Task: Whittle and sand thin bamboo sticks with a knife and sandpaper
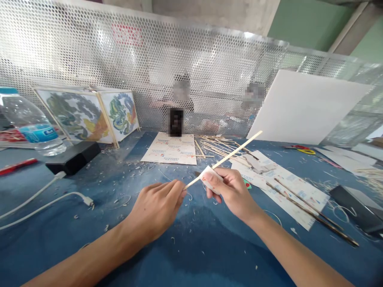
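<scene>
The pale strip (236, 152) lies between the two hands, its long axis slanting from the left grip up, away and to the right, past the right grip. The left hand (160, 205) is closed in a fist round the near end, which the fingers conceal. The right hand (231, 189) is closed with its thumb pressed on a white pad (214, 178) set against the strip, a short way beyond the left grip; whether the pad wraps the strip cannot be told. The far end projects free beyond the right hand, the nearer of the two to it.

The strip is slender, straight and yellowish, like bare wood, with no break visible. A dark pointed piece (197, 173) shows just left of the pad; its nature cannot be determined. Thin curled shavings (121, 201) litter the blue tabletop (191, 255) about both grips.
</scene>
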`<state>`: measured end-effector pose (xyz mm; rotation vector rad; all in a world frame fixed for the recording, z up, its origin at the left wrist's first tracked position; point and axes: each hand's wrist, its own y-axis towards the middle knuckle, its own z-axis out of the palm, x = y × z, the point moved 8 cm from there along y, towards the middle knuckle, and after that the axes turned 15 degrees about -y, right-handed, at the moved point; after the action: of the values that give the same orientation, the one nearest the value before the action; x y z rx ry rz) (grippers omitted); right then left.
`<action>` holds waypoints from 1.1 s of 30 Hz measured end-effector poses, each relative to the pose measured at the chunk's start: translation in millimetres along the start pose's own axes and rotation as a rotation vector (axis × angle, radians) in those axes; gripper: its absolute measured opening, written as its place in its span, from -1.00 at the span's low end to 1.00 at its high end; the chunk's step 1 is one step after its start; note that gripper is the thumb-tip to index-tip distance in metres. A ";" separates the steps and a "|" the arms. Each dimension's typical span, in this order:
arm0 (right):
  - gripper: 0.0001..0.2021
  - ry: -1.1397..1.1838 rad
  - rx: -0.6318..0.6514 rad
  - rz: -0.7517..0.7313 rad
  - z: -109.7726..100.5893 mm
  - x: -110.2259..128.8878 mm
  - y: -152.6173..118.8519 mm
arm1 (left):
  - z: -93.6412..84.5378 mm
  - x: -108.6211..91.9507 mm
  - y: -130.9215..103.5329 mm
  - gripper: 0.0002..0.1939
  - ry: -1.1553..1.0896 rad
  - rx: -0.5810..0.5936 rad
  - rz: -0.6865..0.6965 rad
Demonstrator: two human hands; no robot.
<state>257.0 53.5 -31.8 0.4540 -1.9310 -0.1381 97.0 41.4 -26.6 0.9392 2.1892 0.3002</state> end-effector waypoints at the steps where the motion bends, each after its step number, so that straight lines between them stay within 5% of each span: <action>1: -0.62 0.002 0.005 0.003 0.4 -0.2 0.3 | 0.9 0.6 -0.6 -0.79 -0.003 -0.017 0.015; 8: -0.74 0.002 -0.117 -0.001 -16.9 1.4 5.3 | -5.7 0.6 -2.0 -0.79 0.063 -0.102 0.060; 13: -0.60 -0.030 0.120 0.049 25.0 -6.5 -4.2 | -12.5 -5.2 -2.9 -0.77 0.146 -0.171 0.092; 16: -0.56 -0.041 0.159 0.064 33.3 -11.9 -5.7 | -10.3 -8.3 -4.0 -0.77 0.196 -0.165 0.127; 18: -0.60 -0.020 0.112 0.064 21.6 -14.6 -0.6 | -9.9 -9.3 -4.6 -0.78 0.235 -0.167 0.149; 22: -0.72 0.090 -0.192 0.051 -26.8 -16.9 8.9 | -14.5 -11.8 -4.9 -0.74 0.329 -0.218 0.192; 24: -0.72 0.103 -0.238 0.034 -32.8 -13.1 7.7 | -15.8 -14.2 -4.8 -0.71 0.376 -0.235 0.216; 30: -0.56 0.003 0.185 0.024 32.9 4.0 -7.6 | -6.2 -22.5 -6.6 -0.72 0.441 -0.175 0.280; 33: -0.56 0.004 0.216 0.023 36.6 1.0 -6.1 | -2.9 -22.7 -7.4 -0.73 0.448 -0.156 0.278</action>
<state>224.9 43.3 -47.4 0.5744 -1.9546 0.0870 101.7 20.4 -15.9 1.1742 2.3810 0.8741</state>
